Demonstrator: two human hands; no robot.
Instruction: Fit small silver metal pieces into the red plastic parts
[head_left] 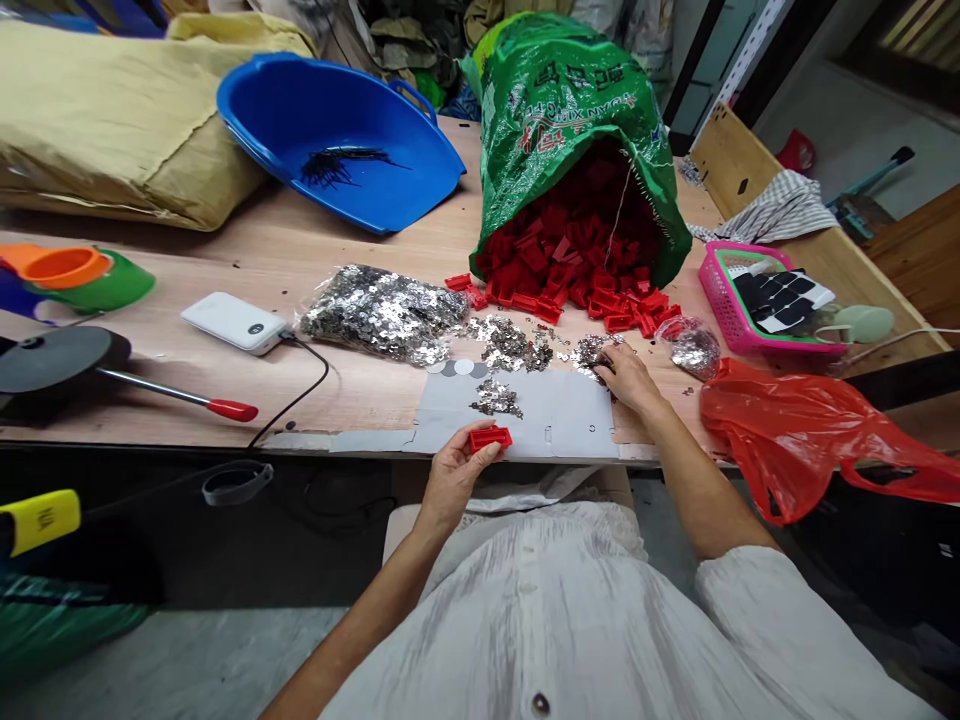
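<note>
Nearest the body, at the table's front edge: left hand [452, 472] holds a red plastic piece [490, 440], thumb on the near side and fingers behind, pinching it firmly enough to keep it level. Piece sits just above the near edge of a grey sheet [581, 415]. Long axis runs side to side, roughly parallel to the table edge; hollow face turned up toward the wearer, one short end pointing left into the hand, the other right and clear of the fingers.

Slightly farther, to the right: right hand [628, 376] reaches forward and left, fingertips at a scatter of small metal pieces [586, 350]. Thumb and fingers drawn close, a dark spot between them; cannot tell whether anything is pinched.

On the sheet, beyond the red piece, a small metal heap [496, 397]. Flat round discs [465, 368] along the sheet's far edge. Past these, a larger loose metal pile [506, 342], with a filled clear bag [382, 310] to its left.

Farther back, red pieces [562, 265] spill from a green sack [555, 95], lying at mixed angles. Left of the sack, a blue basin [382, 205] holds thin black strands [349, 165].
</note>
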